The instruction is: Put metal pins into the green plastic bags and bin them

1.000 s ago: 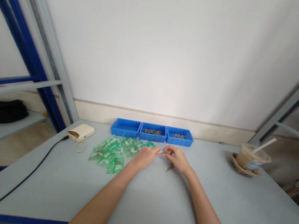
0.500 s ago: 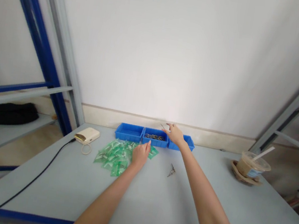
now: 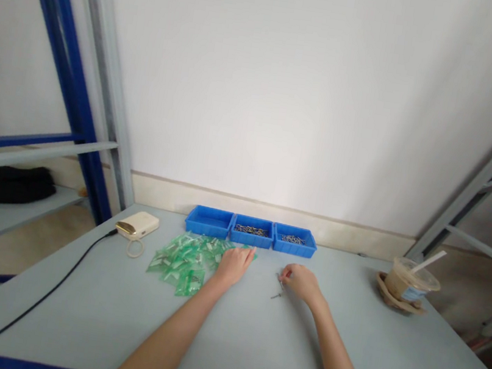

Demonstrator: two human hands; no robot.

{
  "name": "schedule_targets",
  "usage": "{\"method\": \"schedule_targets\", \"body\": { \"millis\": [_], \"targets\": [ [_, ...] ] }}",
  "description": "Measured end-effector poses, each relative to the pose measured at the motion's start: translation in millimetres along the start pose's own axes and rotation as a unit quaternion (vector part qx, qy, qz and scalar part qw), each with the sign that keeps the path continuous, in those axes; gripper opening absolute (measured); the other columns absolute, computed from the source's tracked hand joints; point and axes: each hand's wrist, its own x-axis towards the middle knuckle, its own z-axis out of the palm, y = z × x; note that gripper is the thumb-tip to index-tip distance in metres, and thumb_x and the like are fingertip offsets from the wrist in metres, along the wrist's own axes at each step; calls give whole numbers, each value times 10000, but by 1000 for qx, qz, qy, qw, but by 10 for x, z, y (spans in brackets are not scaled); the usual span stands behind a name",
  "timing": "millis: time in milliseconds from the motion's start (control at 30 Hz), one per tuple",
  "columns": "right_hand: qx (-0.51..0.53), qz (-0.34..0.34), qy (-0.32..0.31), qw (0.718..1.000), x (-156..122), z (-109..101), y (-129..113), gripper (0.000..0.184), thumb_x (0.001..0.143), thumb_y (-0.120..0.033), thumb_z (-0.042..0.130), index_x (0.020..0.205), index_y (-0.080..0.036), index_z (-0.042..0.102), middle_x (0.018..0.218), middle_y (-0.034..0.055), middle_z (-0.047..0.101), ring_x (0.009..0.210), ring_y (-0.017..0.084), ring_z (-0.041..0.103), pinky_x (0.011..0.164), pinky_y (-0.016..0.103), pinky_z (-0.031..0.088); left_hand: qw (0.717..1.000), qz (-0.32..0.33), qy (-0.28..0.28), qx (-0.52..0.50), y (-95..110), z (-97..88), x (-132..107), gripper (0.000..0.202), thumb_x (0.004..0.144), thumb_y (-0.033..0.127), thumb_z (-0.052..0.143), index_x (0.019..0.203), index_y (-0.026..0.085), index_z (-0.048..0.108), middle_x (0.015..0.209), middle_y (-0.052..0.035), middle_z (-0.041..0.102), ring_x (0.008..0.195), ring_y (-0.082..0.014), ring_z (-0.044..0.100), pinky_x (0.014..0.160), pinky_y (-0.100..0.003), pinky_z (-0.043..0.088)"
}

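Note:
My left hand (image 3: 234, 265) lies on the right edge of a pile of small green plastic bags (image 3: 184, 256), fingers curled loosely over one bag. My right hand (image 3: 300, 280) rests on the table just right of it, fingertips pinched at a few small metal screws (image 3: 279, 289) lying on the table. Behind both hands stand three blue trays in a row: the left tray (image 3: 207, 222) looks bare, the middle tray (image 3: 251, 231) and the right tray (image 3: 293, 241) hold small metal screws.
A cream power bank (image 3: 137, 225) with a black cable (image 3: 38, 301) lies at the left. An iced drink cup with a straw (image 3: 407, 281) stands at the right. Grey table (image 3: 249, 345) with a blue front edge; shelf posts rise on both sides.
My right hand came back from the trays down to the screws on the table. My left hand stayed on the edge of the green bags.

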Motion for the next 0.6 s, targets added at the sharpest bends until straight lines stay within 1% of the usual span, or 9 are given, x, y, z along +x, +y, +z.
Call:
{"method": "schedule_targets", "body": {
  "millis": [100,167,200,233,267,333,400,467,600],
  "targets": [
    [-4,-23,43,999,36,39,-58,119,767,-240,538,727,-186,637,813,63,661,774,199,593,611,263,342,1000,20,-23,6,4,-14,-7,450,940,325,229,776,152,610,747,-72,656,710,-179,624,642,-256,421],
    [2,-52,73,996,46,63,-111,138,799,-262,511,782,-183,623,853,63,657,817,205,586,681,283,355,999,44,-32,-8,8,-13,-11,350,936,327,272,941,164,581,799,-53,654,731,-169,623,650,-248,431],
    [14,-66,87,994,48,78,-142,151,816,-270,493,815,-184,616,860,60,657,827,203,584,711,291,356,998,60,-32,-18,11,-10,-14,306,930,330,303,1045,173,539,852,-47,650,757,-162,622,660,-243,436],
    [33,-78,95,992,48,94,-174,165,832,-276,473,848,-185,609,855,54,658,821,196,585,729,294,357,996,81,-32,-27,16,-8,-19,295,923,330,334,1131,184,484,917,-45,639,790,-154,618,674,-237,439],
    [60,-87,96,990,49,110,-206,176,844,-280,457,871,-186,603,838,45,660,798,186,587,730,290,362,994,104,-34,-29,22,-6,-25,304,916,327,362,1177,196,445,970,-43,622,820,-148,611,689,-231,441],
    [122,-111,83,983,52,137,-261,177,846,-282,456,869,-186,603,807,31,660,743,165,586,701,269,374,987,150,-46,-18,37,-6,-40,264,909,306,387,1142,212,469,982,-33,600,832,-141,600,699,-224,438],
    [175,-134,66,973,58,153,-290,163,830,-290,486,824,-187,612,790,20,658,710,150,577,669,249,381,982,180,-62,1,51,-11,-55,200,911,273,382,1018,204,536,898,-20,597,779,-138,594,677,-221,432],
    [216,-140,57,965,66,155,-290,166,816,-311,509,805,-186,618,782,15,657,698,142,569,654,240,383,980,187,-65,12,62,-18,-65,204,913,254,372,926,186,565,826,-19,593,738,-137,588,658,-221,426],
    [274,-144,55,949,86,137,-230,216,771,-359,570,892,-184,610,784,7,657,715,138,575,662,234,395,983,175,-57,16,77,-32,-62,229,911,244,375,872,167,587,791,-37,597,739,-143,586,653,-223,425]
  ]
}}
